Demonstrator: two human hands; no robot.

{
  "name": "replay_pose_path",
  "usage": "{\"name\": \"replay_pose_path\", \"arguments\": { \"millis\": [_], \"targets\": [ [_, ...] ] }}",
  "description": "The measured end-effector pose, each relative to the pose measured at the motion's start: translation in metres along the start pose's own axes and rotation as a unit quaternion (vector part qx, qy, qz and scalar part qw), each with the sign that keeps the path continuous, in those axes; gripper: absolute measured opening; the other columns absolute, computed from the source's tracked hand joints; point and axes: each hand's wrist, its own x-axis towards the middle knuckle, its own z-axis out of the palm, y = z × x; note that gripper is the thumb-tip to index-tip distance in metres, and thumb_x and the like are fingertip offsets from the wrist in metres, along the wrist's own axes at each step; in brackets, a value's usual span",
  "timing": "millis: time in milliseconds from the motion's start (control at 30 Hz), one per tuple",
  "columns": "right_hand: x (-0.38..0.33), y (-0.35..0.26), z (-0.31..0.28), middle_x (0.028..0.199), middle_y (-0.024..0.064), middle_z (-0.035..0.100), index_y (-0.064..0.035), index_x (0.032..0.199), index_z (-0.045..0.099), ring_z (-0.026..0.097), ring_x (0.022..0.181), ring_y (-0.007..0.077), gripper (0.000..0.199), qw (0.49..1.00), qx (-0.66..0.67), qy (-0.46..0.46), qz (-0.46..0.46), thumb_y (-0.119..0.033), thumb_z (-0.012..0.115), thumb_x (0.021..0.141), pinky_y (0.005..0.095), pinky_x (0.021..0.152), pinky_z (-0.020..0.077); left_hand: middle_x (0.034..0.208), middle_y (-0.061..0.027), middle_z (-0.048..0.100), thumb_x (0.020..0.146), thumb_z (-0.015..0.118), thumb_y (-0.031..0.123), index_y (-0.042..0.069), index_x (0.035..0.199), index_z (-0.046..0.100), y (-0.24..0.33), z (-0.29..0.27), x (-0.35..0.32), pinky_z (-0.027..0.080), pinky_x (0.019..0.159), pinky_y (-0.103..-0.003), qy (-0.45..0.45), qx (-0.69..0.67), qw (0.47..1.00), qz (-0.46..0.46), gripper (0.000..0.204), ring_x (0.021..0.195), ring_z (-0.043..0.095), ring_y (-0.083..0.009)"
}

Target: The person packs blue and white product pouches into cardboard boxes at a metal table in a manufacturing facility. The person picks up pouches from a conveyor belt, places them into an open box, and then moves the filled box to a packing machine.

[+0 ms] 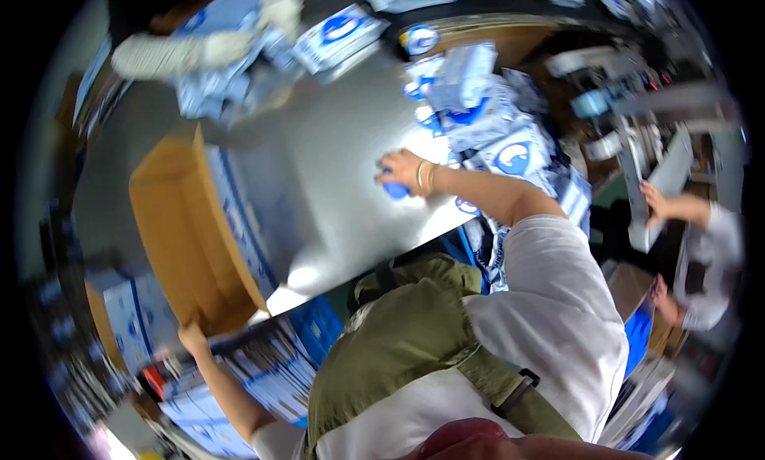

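Observation:
An open, bare-brown cardboard box [187, 229] with a blue-and-white printed side lies tipped over at the left of the metal table [343, 141]. My left hand [192, 337] grips its near bottom corner; part of the fingers is hidden by the cardboard. Over the middle of the table, my right hand [408, 172] has its fingers curled over a small, rounded blue thing [396, 190], too blurred to tell its kind. To the right of that hand lies a heap of white-and-blue soft packs [510, 133].
More packs [339, 36] lie along the far edge beside pale ribbed hose-like pieces [187, 55]. Flattened printed cartons [255, 372] stand below the table at the left, by a blue crate [317, 328]. At the right, another person's hand [655, 203] touches a pale machine part.

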Motion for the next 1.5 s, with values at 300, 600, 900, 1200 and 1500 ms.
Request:
{"name": "replay_pose_path", "arguments": {
  "millis": [300, 600, 900, 1200, 1500],
  "targets": [
    [-0.324, -0.021, -0.118, 0.095, 0.0198, 0.053, -0.0073, 0.102, 0.054, 0.051, 0.094, 0.0398, 0.054, 0.672, -0.150, 0.376, 0.620, -0.006, 0.069, 0.051, 0.0439, 0.082, 0.0442, 0.102, -0.0125, 0.066, 0.079, 0.066, 0.022, -0.007, 0.107, 0.062, -0.048, 0.023, 0.018, 0.048, 0.078, -0.034, -0.017, -0.170, 0.985, -0.030, 0.041, 0.087, 0.062, -0.0240],
    [-0.582, -0.041, -0.128, 0.118, 0.0168, 0.047, -0.0201, 0.122, 0.051, 0.050, 0.107, 0.0378, 0.064, 0.353, -0.201, 0.326, 0.854, -0.007, 0.068, 0.061, 0.0426, 0.092, 0.0442, 0.104, -0.0123, 0.065, 0.081, 0.063, 0.025, -0.009, 0.108, 0.061, 0.050, 0.083, -0.008, 0.049, 0.077, -0.034, -0.048, -0.173, 0.984, 0.009, 0.043, 0.088, 0.062, -0.0245],
    [-0.651, 0.002, -0.074, 0.121, 0.0181, 0.052, -0.0105, 0.122, 0.048, 0.049, 0.117, 0.0345, 0.065, 0.485, 0.074, 0.231, 0.840, 0.004, 0.060, 0.060, 0.0369, 0.093, 0.0442, 0.105, -0.0120, 0.065, 0.084, 0.061, 0.029, -0.010, 0.108, 0.060, 0.078, 0.093, -0.016, 0.049, 0.075, -0.034, -0.060, -0.203, 0.977, 0.001, 0.046, 0.089, 0.062, -0.0251],
    [-0.551, -0.021, -0.070, 0.138, 0.0248, 0.035, -0.0069, 0.131, 0.045, 0.028, 0.131, 0.0406, 0.080, 0.526, -0.258, 0.453, 0.672, -0.003, 0.060, 0.052, 0.0482, 0.109, 0.0204, 0.106, -0.0118, 0.064, 0.086, 0.059, 0.032, -0.012, 0.109, 0.059, -0.053, 0.040, 0.037, 0.050, 0.074, -0.033, -0.111, -0.439, 0.890, -0.062, 0.049, 0.090, 0.063, -0.0256],
    [-0.222, 0.011, -0.041, 0.116, 0.0179, 0.054, -0.0034, 0.117, 0.053, 0.049, 0.112, 0.0353, 0.059, 0.750, 0.055, 0.469, 0.462, 0.004, 0.063, 0.060, 0.0414, 0.099, 0.0356, 0.090, -0.0181, 0.066, 0.082, 0.052, 0.014, -0.002, 0.087, 0.065, -0.082, 0.023, 0.039, 0.048, 0.078, -0.040, 0.012, 0.370, 0.915, 0.161, 0.021, 0.086, 0.062, -0.0341]
  ]
}}
